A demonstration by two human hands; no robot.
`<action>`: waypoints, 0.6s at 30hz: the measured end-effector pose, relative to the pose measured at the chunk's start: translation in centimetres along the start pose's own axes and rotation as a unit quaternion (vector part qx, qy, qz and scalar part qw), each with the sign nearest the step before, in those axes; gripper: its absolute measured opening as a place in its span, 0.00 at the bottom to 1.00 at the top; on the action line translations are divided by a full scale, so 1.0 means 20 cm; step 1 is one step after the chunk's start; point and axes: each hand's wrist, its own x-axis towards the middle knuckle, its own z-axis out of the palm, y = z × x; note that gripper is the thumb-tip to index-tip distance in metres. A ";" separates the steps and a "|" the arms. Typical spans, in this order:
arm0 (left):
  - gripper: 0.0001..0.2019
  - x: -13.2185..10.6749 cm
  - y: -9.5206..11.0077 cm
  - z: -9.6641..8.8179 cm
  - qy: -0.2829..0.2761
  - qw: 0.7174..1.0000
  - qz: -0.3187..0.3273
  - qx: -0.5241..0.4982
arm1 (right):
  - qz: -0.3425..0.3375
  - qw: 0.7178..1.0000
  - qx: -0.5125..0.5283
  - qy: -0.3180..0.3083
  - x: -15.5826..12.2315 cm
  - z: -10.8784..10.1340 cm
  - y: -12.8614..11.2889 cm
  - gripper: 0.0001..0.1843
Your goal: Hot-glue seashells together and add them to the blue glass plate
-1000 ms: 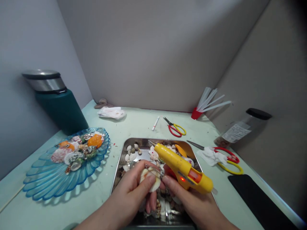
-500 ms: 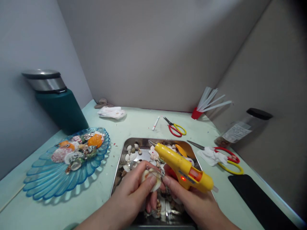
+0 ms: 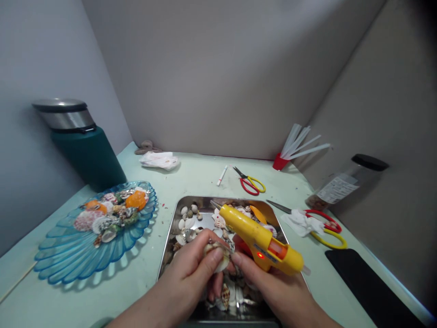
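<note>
Between the thumb and fingers of my left hand (image 3: 193, 262) is a pale cream seashell (image 3: 221, 263), held above the metal tray (image 3: 167, 248). My right hand (image 3: 269, 282) is closed round a yellow hot glue gun (image 3: 254, 230), its nozzle pointing up and left and its small light glowing red. The right thumb and fingertip meet at the shell's right edge; what they pinch there is too small to make out. Many loose shells (image 3: 225, 296) lie in the tray under both hands, partly hidden by them.
At left, a blue scalloped dish (image 3: 61, 255) bears shells, with a green bottle (image 3: 87, 157) behind it. Scissors (image 3: 251, 182), a marker (image 3: 221, 176) and a red cup of glue sticks (image 3: 280, 161) stand farther back. At right are larger scissors (image 3: 327, 241), a jar (image 3: 344, 182) and a black slab (image 3: 368, 282).
The shell in my left hand has tipped, so its face shows less. Both hands and the glue gun stay almost where they were.
</note>
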 end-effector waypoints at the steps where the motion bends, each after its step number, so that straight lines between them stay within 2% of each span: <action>1: 0.12 0.00 0.00 0.00 0.000 1.000 0.000 0.001 | -0.006 1.000 -0.003 0.000 0.00 0.00 0.00 0.09; 4: 0.12 0.00 0.00 0.00 0.002 1.000 0.002 -0.008 | -0.007 1.000 -0.007 0.002 0.00 0.00 0.00 0.08; 11: 0.12 0.02 -0.03 0.00 0.000 0.993 -0.011 -0.120 | 0.098 0.992 0.072 -0.027 0.00 0.00 0.03 0.13; 18: 0.10 0.05 -0.04 -0.01 0.023 0.986 -0.018 -0.164 | 0.093 0.993 0.076 0.007 0.01 0.02 0.06 0.14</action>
